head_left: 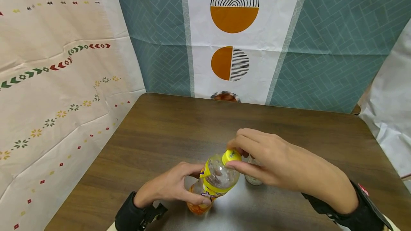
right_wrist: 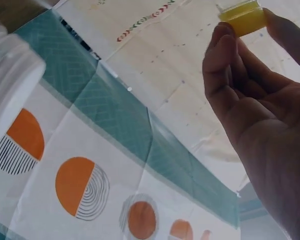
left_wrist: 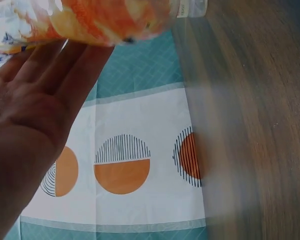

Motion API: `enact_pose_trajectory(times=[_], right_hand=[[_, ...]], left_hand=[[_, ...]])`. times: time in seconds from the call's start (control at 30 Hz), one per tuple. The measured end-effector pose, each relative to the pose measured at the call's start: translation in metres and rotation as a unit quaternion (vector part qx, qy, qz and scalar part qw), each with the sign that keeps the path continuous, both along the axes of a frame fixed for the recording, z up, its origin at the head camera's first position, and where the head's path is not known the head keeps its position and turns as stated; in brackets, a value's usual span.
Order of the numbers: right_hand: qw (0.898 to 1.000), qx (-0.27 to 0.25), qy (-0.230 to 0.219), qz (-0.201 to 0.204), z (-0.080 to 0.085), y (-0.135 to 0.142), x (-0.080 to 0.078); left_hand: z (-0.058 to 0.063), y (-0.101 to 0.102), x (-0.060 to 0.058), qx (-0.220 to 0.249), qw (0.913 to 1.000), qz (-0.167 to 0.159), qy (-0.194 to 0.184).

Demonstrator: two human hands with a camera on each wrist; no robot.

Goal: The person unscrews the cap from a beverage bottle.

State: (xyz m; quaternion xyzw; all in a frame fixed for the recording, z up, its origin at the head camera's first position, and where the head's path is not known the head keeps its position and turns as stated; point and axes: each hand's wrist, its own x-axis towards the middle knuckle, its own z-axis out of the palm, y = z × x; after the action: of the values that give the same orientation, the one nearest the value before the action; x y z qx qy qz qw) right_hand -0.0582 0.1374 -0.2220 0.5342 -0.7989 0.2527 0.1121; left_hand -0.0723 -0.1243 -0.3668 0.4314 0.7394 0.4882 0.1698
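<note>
A clear plastic drink bottle (head_left: 222, 176) with a yellow label leans to the right in front of me, orange showing at its base. My left hand (head_left: 174, 184) holds it around the side, with the thumb across the front. At the top, my right hand (head_left: 273, 156) pinches the yellow cap (head_left: 232, 156) between thumb and fingers. The cap sits at the bottle's neck. The right wrist view shows the same yellow cap (right_wrist: 247, 20) between the fingertips. From the left wrist, the bottle's orange lower part (left_wrist: 105, 20) appears above the palm.
A small clear container (head_left: 253, 180) stands on the brown wooden table (head_left: 179, 124), partly hidden behind my right hand. A white ridged lid (right_wrist: 15, 85) shows at the left of the right wrist view. Patterned cloths (head_left: 154, 27) hang beyond the table's edges.
</note>
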Motion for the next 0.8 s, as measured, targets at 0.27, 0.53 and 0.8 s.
enact_pose_trajectory(times=[0.27, 0.53, 0.8], right_hand=[[0.998, -0.025, 0.036, -0.050, -0.002, 0.003, -0.006], [0.985, -0.039, 0.029, -0.167, -0.002, -0.001, -0.008], [0.961, 0.002, -0.059, -0.269, 0.000, -0.011, -0.006]], left_hand=[[0.002, 0.001, 0.000, -0.012, 0.9960, 0.073, 0.050], [0.003, 0.004, -0.002, -0.020, 0.9783, 0.160, 0.130], [0.001, 0.004, -0.003, -0.039, 0.9569, 0.214, 0.193]])
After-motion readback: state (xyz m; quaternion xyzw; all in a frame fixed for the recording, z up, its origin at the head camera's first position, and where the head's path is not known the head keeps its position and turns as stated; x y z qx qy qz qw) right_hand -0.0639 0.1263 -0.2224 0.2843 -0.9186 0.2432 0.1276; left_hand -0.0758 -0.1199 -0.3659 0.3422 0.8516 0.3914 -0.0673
